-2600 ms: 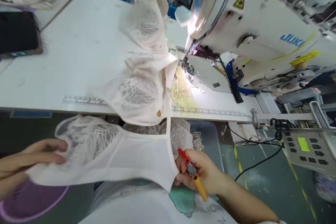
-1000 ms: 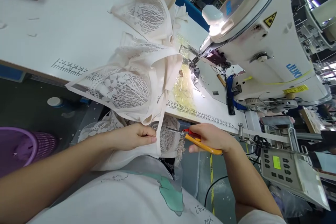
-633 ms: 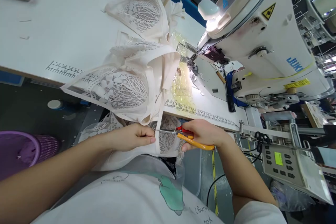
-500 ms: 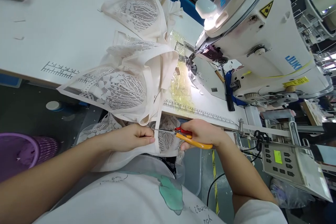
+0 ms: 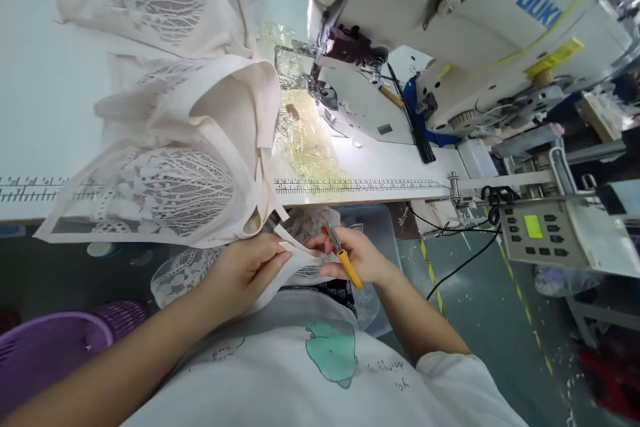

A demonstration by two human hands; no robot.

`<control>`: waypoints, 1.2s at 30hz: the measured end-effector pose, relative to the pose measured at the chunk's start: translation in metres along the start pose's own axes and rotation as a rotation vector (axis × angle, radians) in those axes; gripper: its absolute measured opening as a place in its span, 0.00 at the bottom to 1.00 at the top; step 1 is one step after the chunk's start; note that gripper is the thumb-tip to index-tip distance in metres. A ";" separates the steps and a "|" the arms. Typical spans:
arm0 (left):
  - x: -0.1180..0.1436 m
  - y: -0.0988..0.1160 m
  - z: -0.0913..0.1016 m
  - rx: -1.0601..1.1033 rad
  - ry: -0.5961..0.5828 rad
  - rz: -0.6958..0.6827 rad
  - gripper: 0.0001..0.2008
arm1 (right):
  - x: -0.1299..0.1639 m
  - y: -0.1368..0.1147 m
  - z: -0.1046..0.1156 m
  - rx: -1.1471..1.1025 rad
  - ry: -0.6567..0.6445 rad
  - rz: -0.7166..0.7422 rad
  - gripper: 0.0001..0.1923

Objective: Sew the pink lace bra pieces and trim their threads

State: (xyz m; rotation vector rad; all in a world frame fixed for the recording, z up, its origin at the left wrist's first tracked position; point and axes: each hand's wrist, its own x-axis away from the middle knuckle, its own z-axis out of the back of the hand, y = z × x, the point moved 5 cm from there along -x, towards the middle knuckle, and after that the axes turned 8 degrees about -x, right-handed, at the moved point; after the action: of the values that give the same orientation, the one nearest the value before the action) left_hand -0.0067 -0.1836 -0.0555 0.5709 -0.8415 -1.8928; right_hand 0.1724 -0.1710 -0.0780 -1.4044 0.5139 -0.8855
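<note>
Left hand: the left hand (image 5: 247, 267) is below the table edge, fingers pinched on the cream strap (image 5: 295, 255) that hangs from the lace garment (image 5: 165, 180); it is closed on the cloth.
Right hand: the right hand (image 5: 353, 257) is just beside the left, curled round one pair of snips (image 5: 340, 253) with a red and an orange handle, the fingertips also touching the strap's end. The two hands nearly meet over it.
Strap: one narrow band, running from the garment's lower corner down between both hands, in front of the person's lap.
Lace pieces: I count three lace cups in a chain on the white table (image 5: 45, 100), the nearest drooping over its edge, plus more lace (image 5: 183, 270) bunched below by the left wrist.
Machine: one white sewing machine (image 5: 450, 27) to the right, its needle area lit, a patch of clear yellowish film (image 5: 305, 147) on the bed beside it.
Rulers: two printed scales along the table's front edge, one each side of the garment.
Panel: one control box (image 5: 543, 237) with a green screen, well apart on the right.
Basket: one purple basket (image 5: 55, 353) low at the left.
</note>
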 end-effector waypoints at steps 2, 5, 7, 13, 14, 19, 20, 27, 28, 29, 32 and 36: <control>-0.001 0.001 0.001 -0.047 0.063 -0.014 0.15 | 0.008 0.013 -0.007 -0.071 0.098 -0.013 0.25; 0.000 0.001 0.002 -0.147 0.171 -0.007 0.12 | 0.018 0.023 -0.011 -0.135 0.223 -0.003 0.22; 0.001 0.003 0.001 -0.179 0.241 -0.022 0.13 | 0.022 0.026 -0.009 -0.127 0.287 -0.006 0.20; 0.004 0.007 -0.003 -0.162 0.302 0.007 0.21 | 0.025 0.028 -0.004 -0.069 0.355 -0.004 0.16; 0.004 0.006 -0.004 -0.153 0.303 0.044 0.21 | 0.025 0.028 -0.004 -0.074 0.367 0.011 0.15; 0.010 -0.004 -0.002 -0.065 0.293 0.224 0.18 | 0.024 0.021 -0.006 -0.202 0.475 0.190 0.12; 0.011 -0.006 -0.001 -0.041 0.271 0.236 0.17 | 0.024 0.018 -0.005 -0.228 0.499 0.223 0.13; -0.005 0.034 0.034 -0.233 0.213 -0.301 0.22 | 0.028 -0.008 0.005 -0.054 0.475 0.277 0.10; -0.008 0.045 0.034 -0.322 0.188 -0.401 0.21 | 0.029 -0.014 0.005 -0.002 0.440 0.298 0.09; -0.011 0.054 0.032 -0.383 0.141 -0.499 0.20 | 0.029 -0.021 0.005 0.045 0.405 0.325 0.08; -0.022 0.071 0.018 -0.424 -0.065 -0.650 0.13 | 0.030 -0.035 0.003 0.122 0.331 0.369 0.08; -0.037 0.062 -0.001 -0.396 -0.315 -0.484 0.19 | 0.029 -0.038 -0.001 0.112 0.311 0.317 0.07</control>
State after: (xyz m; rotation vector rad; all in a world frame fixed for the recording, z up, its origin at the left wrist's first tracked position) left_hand 0.0457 -0.1695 -0.0082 0.2417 -0.5196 -2.5605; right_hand 0.1807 -0.1915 -0.0354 -1.0503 0.8827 -0.8609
